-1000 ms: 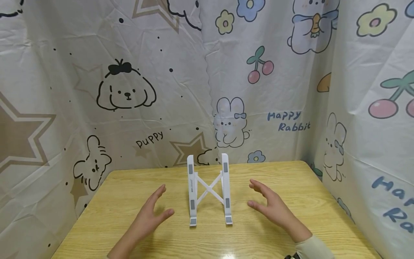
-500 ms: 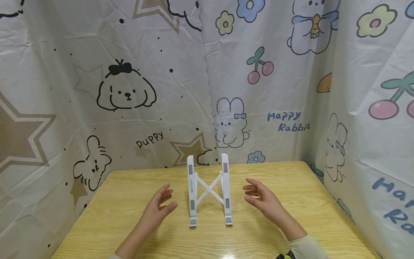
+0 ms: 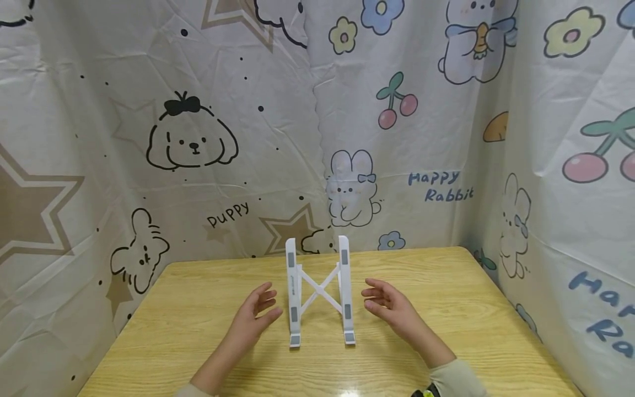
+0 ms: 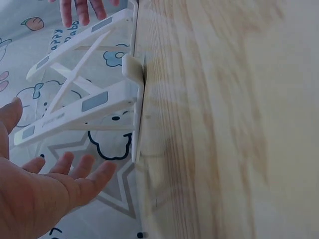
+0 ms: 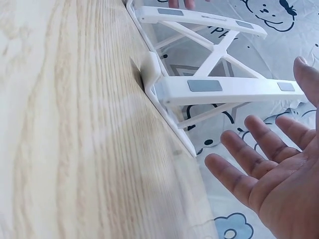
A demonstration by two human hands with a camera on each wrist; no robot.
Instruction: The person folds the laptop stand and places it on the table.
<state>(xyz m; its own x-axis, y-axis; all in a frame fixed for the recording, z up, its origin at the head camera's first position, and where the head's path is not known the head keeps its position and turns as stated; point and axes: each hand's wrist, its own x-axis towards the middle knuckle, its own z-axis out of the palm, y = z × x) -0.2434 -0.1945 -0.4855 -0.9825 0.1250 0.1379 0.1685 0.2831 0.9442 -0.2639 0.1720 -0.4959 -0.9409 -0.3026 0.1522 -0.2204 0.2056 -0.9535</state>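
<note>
- On the patterned cloth (image 3: 278,165) I can read the black word "Puppy" (image 3: 227,214), slanting upward below the dog drawing (image 3: 194,145).
- Further right on it, in blue and set over two lines, the words "Happy Rabbit" (image 3: 440,186).
- At the far right, more blue lettering (image 3: 602,314), cut off after "Ha" and "Ra".
- Along the left rail (image 3: 292,298) of the white stand (image 3: 321,289), small dark print (image 3: 293,285), too tiny for me to make out.

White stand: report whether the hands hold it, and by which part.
Nothing is held. The left hand and right hand flank the white stand, both apart from it.
</note>
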